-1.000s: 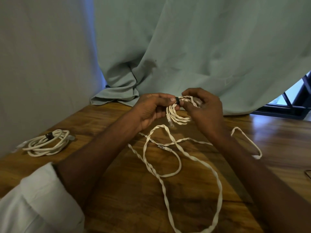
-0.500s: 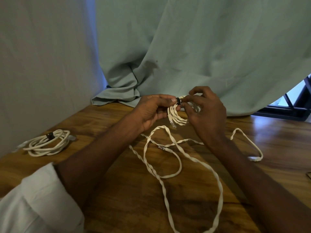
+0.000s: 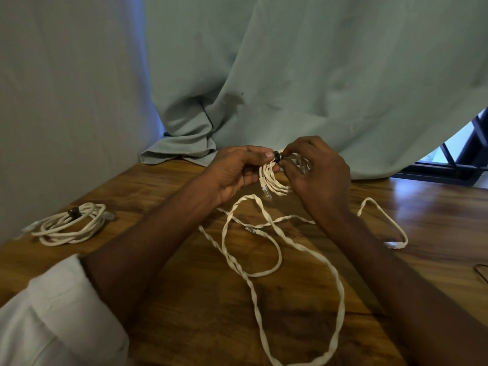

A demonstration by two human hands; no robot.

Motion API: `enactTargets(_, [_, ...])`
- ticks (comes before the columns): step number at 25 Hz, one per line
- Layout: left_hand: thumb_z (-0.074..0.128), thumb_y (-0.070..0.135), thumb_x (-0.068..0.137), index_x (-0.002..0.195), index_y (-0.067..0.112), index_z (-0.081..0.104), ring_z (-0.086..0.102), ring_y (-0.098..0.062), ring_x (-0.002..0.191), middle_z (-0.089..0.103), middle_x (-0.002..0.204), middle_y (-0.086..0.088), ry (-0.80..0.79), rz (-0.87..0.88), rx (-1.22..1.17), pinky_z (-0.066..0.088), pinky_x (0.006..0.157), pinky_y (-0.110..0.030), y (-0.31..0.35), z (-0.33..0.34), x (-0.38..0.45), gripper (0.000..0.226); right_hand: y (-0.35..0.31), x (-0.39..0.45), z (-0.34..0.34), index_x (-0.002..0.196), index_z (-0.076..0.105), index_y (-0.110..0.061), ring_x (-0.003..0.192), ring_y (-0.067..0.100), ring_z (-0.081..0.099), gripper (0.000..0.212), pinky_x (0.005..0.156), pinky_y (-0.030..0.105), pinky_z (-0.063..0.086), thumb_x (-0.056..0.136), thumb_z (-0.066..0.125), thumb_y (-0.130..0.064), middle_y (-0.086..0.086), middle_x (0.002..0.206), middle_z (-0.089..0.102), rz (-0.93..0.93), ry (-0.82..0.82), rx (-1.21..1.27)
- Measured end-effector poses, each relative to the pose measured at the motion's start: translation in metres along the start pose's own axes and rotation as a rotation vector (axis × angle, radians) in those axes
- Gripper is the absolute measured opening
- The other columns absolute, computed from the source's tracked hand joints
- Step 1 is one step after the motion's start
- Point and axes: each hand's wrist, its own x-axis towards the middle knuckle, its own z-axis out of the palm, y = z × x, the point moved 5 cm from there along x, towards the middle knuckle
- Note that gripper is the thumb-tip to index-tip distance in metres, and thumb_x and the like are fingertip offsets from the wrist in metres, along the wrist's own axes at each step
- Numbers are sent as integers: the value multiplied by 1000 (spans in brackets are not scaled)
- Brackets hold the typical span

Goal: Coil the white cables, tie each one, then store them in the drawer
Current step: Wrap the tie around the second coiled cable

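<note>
The small coil (image 3: 274,180) is pinched by the left hand (image 3: 235,173) and right hand (image 3: 314,175) at the black tie (image 3: 276,156); the tie should be cinched snug before release.

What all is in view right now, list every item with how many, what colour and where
Tied cable bundle: one, white with a dark tie, on the table at far left.
Cable coil: one, white, held above the table between both hands.
Tie: one, black, on the top of the held coil.
Loose cable: white, uncoiled, sprawled on the table at centre; whether one or more I cannot tell.
Table: one, brown wood, across the bottom.
Curtain: pale green, hanging behind.
Sleeve: one, white, lower left.
Left hand: grips the coil.
Right hand: pinches at the tie.
</note>
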Motion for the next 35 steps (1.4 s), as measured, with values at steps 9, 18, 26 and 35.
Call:
enactTargets(9, [68,-5,93,113,-9,72,78,-31,86,76,105,-28,37,15,82,64,74,-34,1,-3,-2,21,3,1,6,103,80,-24,91,8,66,13,70,37,57,91,76,-22,-11,115,67,-57,-71,92])
enactTargets(18, [67,-4,95,113,-3,73,79,-30,90,78,104,-24,1,28,229,65,83,-36,1,0,0,19,8,5,2,96,80,-21,90,6,69,10,82,38,58,87,77,-16,-9,99,76,2,-104,160])
enactTargets(26, [67,-2,95,117,-4,72,78,-30,93,78,106,-24,-42,54,232,64,90,-39,5,4,-2,22,11,7,-3,92,81,-28,88,7,73,12,84,44,60,86,76,-19,-15,89,78,199,-83,358])
enactTargets(35, [69,-2,94,115,-7,73,78,-27,87,77,107,-25,-29,80,138,65,81,-34,8,4,-2,22,-6,0,-6,103,79,-18,97,8,70,14,82,32,58,92,73,-26,-6,111,76,34,47,128])
